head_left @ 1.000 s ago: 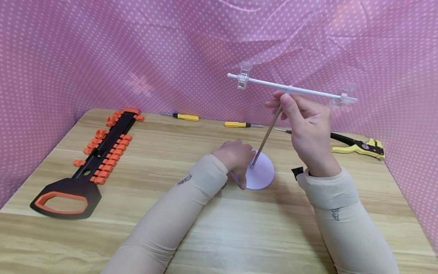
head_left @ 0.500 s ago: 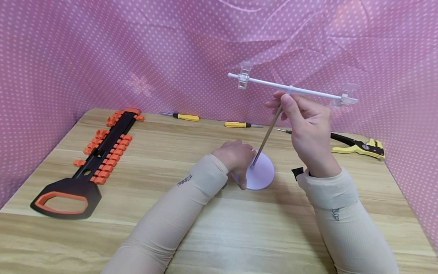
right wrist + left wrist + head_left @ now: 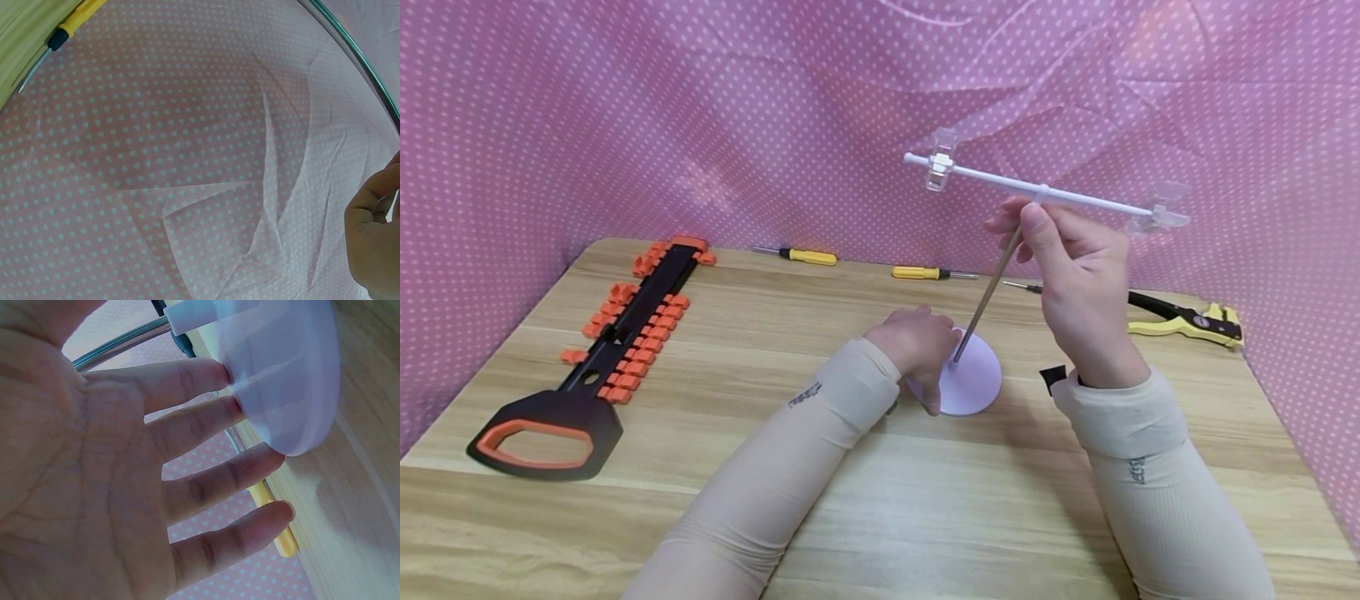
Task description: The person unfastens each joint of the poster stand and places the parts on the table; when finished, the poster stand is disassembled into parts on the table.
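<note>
Right grip [image 3: 1084, 287]: raised above the counter [image 3: 925, 517]; pinches the rod [image 3: 987, 304] near its top between thumb and fingers, just under the crossbar [image 3: 1000, 178].
Left grip [image 3: 917, 342]: low, at the left side of the base [image 3: 976, 387]; has fingers spread and nearly straight, with fingertips at the rim in the left wrist view; curls round nothing.
Rod: runs down and to the left from right grip to the middle of the base; leans visibly rather than standing plumb in the head view.
Key relation: base below and left of right grip, just beside left grip; right grip nearer the crossbar, left grip nearer the base; long axis of rod links both ends.
Crossbar: lies across the rod top, long axis side to side; shows higher at left end than right.
Clips: one clear left clip [image 3: 940, 160] and one clear right clip [image 3: 1161, 215], near opposite ends of crossbar.
Base: round, pale; cannot tell whether flat on counter or slightly tipped.
Far edge: left screwdriver [image 3: 808, 257], right screwdriver [image 3: 917, 273], and pliers [image 3: 1202, 321] at far right.
Left side: black rack [image 3: 647, 304] with orange holders, well apart from base.
Backdrop: pink dotted cloth [image 3: 760, 108].
</note>
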`<act>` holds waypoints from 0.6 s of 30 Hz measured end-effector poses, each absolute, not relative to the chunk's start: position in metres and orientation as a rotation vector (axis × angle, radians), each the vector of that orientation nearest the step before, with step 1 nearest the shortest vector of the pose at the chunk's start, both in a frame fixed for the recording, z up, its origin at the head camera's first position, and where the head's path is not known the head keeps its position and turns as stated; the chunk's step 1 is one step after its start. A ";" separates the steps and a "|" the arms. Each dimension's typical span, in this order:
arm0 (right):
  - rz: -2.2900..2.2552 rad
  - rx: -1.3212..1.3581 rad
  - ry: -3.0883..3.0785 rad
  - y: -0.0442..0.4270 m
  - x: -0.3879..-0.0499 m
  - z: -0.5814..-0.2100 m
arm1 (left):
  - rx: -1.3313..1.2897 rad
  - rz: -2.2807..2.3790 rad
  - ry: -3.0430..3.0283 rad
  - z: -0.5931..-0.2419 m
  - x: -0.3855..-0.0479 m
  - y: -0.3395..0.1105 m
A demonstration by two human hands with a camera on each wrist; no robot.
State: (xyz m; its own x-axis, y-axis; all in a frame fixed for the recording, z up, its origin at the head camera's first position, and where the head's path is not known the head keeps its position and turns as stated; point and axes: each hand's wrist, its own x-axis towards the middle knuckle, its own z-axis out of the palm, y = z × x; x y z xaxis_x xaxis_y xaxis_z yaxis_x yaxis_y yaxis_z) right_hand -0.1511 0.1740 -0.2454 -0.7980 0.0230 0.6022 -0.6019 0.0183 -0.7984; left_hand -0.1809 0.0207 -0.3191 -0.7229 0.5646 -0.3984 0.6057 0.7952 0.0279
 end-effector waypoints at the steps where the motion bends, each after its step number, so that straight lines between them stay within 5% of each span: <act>1: 1.827 0.593 -1.847 0.174 -0.151 -0.245 | 0.884 -0.145 2.594 -0.319 -0.181 0.021; 18: 1.825 0.601 -1.811 0.175 -0.155 -0.246 | 0.874 -0.126 2.595 -0.319 -0.180 0.020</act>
State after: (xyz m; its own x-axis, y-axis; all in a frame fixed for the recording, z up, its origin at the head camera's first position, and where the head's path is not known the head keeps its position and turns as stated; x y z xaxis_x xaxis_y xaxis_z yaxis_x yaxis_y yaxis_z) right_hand -0.1551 0.1752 -0.2460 -0.7796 0.0396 0.6250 -0.6253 0.0061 -0.7803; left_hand -0.1796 0.0199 -0.3186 -0.7255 0.5621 -0.3972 0.5980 0.8005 0.0406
